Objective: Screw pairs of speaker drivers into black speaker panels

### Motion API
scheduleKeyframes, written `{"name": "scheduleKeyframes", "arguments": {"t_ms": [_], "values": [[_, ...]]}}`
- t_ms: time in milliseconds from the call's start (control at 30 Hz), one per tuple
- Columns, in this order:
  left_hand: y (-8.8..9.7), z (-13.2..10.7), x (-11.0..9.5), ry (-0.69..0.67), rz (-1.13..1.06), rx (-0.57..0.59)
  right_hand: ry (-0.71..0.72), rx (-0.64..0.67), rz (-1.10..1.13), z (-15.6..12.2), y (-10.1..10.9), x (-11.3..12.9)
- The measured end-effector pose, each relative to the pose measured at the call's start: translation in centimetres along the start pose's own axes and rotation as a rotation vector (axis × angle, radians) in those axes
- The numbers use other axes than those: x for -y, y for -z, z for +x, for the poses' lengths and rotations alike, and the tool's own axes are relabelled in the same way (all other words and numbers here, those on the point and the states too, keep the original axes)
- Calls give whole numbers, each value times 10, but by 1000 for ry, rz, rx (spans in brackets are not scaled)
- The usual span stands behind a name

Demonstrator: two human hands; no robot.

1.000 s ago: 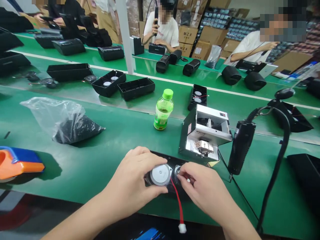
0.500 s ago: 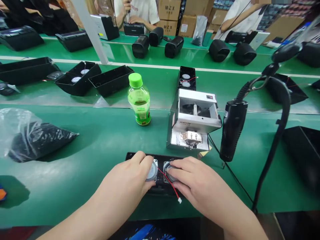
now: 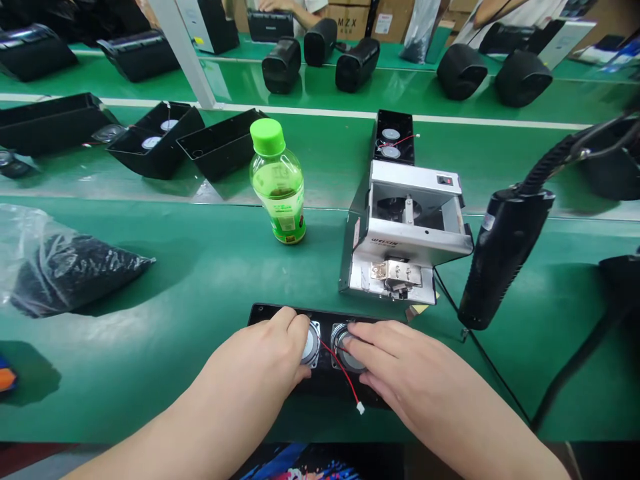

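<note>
A black rectangular panel (image 3: 267,312) lies flat on the green belt right in front of me. Two round silver-coned speakers with metal frames sit side by side on it. My left hand (image 3: 255,357) rests its fingers on the left speaker (image 3: 310,345), and my right hand (image 3: 400,367) covers most of the right speaker (image 3: 349,352). A thin red-and-black wire (image 3: 340,372) runs between them and ends in a small white connector (image 3: 360,408) at the panel's near edge. My fingers hide much of both cones.
A silver screw feeder (image 3: 403,230) stands just beyond the panel, with a black hanging power tool (image 3: 505,257) to its right. A green-capped bottle (image 3: 277,180) and a bag of black parts (image 3: 75,273) stand to the left. Black housings with fans lie further on, near a co-worker's hand (image 3: 275,5).
My hands have drawn closer to the panel, and the speakers now sit flat side by side. The wire and white connector no longer hang past the near edge. The view has tilted down.
</note>
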State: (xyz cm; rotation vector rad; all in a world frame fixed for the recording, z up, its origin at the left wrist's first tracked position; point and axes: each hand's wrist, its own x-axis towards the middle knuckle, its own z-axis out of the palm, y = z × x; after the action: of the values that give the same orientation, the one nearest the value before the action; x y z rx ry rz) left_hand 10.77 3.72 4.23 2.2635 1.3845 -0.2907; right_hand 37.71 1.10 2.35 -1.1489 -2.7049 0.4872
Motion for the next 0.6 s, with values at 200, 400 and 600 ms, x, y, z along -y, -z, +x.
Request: {"name": "scheduleKeyframes", "arguments": {"t_ms": [200,400,600], "values": [[3,-6,4,-34,-45,-33,1,14,33,3,2,-1],[6,-4,6,-50,-72,-25,-14,14,57,5,3,-2],[5,-3,6,-43,-57,-30,-7,0,76,7,4,-3]]}}
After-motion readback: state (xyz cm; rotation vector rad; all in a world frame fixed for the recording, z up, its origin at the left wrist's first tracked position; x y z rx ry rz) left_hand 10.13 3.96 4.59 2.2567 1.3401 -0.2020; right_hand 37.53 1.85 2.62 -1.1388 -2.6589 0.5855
